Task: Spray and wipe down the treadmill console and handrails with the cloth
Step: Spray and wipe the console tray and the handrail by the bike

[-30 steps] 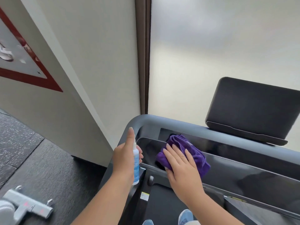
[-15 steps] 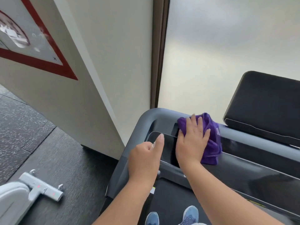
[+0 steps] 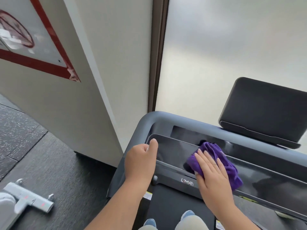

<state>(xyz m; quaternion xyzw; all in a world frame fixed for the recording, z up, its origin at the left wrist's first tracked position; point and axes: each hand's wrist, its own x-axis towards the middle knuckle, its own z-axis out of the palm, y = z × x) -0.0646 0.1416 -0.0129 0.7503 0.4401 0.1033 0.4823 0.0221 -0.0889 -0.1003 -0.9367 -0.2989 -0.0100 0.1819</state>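
Nearest the camera, two blue shoes (image 3: pixel 187 214) stand on the black treadmill belt (image 3: pixel 167 206), with pale trouser legs just showing at the bottom edge. To the left, on the dark speckled floor (image 3: pixel 54 173), lies the grey foot of another machine (image 3: pixel 31 202).

The left hand (image 3: pixel 141 161) hovers over the left end of the treadmill console (image 3: pixel 174 150), fingers curled into a loose fist with the thumb laid along the top. From this angle I cannot tell whether anything is inside the fist.

The right hand (image 3: pixel 211 175) lies flat with fingers straight and slightly spread, pressing the purple cloth (image 3: pixel 221 161) down against the console's glossy black panel, near its middle. The cloth is bunched, and spills out beyond the fingertips and to the right of the hand.

The grey handrail (image 3: pixel 146 118) curves round the console's far left corner. Further back, at the far right, a dark screen (image 3: pixel 265 110) stands tilted above the console. Behind everything are a frosted window (image 3: pixel 232 47), a brown frame post (image 3: pixel 157 55) and a pale wall bearing a red-bordered sign (image 3: pixel 33 52).
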